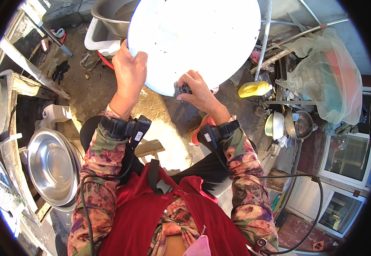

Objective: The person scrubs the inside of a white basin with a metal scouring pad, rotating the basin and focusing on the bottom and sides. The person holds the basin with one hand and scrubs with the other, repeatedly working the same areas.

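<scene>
A large round white enamel basin or tray [195, 38] with a blue rim is held up before me, brightly sunlit, with small dark specks on its surface. My left hand [129, 68] grips its left edge, the thumb lying over the rim. At the lower edge, my right hand [198, 89] pinches a dark, fuzzy scouring pad [182, 89] against the rim. The far part of the basin runs out of the picture. Both wrists wear black straps with small devices.
Metal basins [54, 166] stack at the left beside a wooden frame [14, 128]. Behind the left hand stand a steel bowl [108, 19] and a grey tub [92, 38]. A yellow bottle [254, 89], pans [304, 124] and netting-covered things [336, 76] lie right. Cables loop by both forearms.
</scene>
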`<state>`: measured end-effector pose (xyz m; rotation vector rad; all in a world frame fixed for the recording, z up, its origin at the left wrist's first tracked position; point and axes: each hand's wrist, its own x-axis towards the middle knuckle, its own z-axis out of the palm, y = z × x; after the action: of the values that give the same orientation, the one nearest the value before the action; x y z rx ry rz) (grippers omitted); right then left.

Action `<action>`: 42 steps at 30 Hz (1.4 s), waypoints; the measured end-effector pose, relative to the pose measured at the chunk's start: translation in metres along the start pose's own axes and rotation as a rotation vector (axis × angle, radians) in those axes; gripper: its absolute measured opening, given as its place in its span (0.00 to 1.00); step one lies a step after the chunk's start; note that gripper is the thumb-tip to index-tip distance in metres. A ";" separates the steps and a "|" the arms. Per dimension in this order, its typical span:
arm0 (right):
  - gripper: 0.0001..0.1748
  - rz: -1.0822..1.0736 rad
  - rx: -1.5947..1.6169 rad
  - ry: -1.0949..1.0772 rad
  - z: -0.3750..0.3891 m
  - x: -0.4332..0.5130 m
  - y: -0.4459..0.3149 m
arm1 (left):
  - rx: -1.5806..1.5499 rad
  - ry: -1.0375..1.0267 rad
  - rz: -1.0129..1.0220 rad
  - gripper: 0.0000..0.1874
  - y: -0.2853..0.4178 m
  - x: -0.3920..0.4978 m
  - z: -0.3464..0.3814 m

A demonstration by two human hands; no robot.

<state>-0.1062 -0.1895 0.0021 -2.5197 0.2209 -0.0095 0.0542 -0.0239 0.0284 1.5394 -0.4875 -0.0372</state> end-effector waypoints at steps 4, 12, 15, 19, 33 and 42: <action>0.29 -0.197 0.164 0.184 0.035 0.034 -0.041 | -0.004 0.014 0.044 0.14 0.001 0.000 0.000; 0.29 -0.128 0.054 0.077 0.009 0.006 -0.017 | 0.015 -0.010 0.046 0.14 -0.004 0.001 -0.004; 0.27 -0.111 0.087 0.091 0.010 0.010 -0.027 | 0.041 -0.023 0.074 0.13 -0.003 0.001 -0.003; 0.26 -0.223 0.461 0.252 0.034 0.058 -0.062 | 0.056 -0.092 -0.021 0.13 -0.002 0.003 -0.008; 0.27 -0.068 0.240 0.036 0.028 0.035 -0.052 | -0.099 -0.011 0.249 0.17 0.000 0.025 -0.027; 0.28 -0.179 0.276 0.043 0.028 0.043 -0.048 | -0.328 -0.091 0.121 0.10 -0.002 0.031 -0.039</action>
<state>-0.0542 -0.1418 0.0049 -2.2565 0.0086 -0.1560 0.0949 0.0025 0.0371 1.1893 -0.6140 -0.0891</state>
